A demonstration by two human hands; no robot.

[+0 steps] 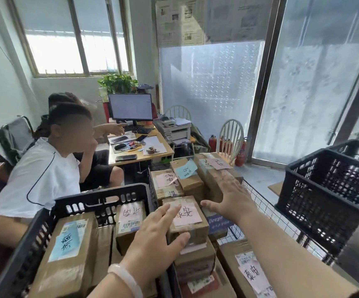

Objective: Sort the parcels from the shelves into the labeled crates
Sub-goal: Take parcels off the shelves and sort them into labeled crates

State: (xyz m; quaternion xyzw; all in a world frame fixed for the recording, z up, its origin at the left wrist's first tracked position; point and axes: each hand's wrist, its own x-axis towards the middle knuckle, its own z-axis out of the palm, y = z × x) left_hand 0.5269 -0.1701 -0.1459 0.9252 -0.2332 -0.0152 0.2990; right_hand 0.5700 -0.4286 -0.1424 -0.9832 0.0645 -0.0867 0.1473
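**Left hand** (155, 235): open, with the fingers straight and spread. It is laid against the near left side of the small parcel, with the thumb across the parcel's near face. Nothing is gripped. A pale bracelet (124, 276) is worn at the wrist.

**Right hand** (232, 198): open, with the fingers fanned out. It is held over the far parcels, just right of the small parcel. Whether it touches them cannot be told.

**Small parcel** (188, 224): brown cardboard with a pink handwritten label on top. It is set uppermost on a stack in the middle, between the two hands and just right of the black crate.

**Black crate** (101, 196): slotted plastic, at the near left. Two items are seen inside it: a blue-labelled parcel (69, 246) on the left and a pink-labelled parcel (131, 216) on the right.

**Wire basket** (260, 205): its mesh wall is seen right of the middle stack.

**Far parcels:**
- One has a pink label (166, 179).
- One has a blue label (185, 171).
- A long one (215, 164) is the farthest.

**Near right parcel** (254, 274): it carries a pink label and is partly covered by the right forearm.

**Further crates** (325, 190): black, at the right, one behind the other.

**Background:**
- A seated person in a white shirt (41, 173) is at the left.
- A wooden surface (152, 152) carries a monitor (130, 107).
- A printer (174, 127) stands beside the surface.
- A white chair (231, 134) stands farther right.
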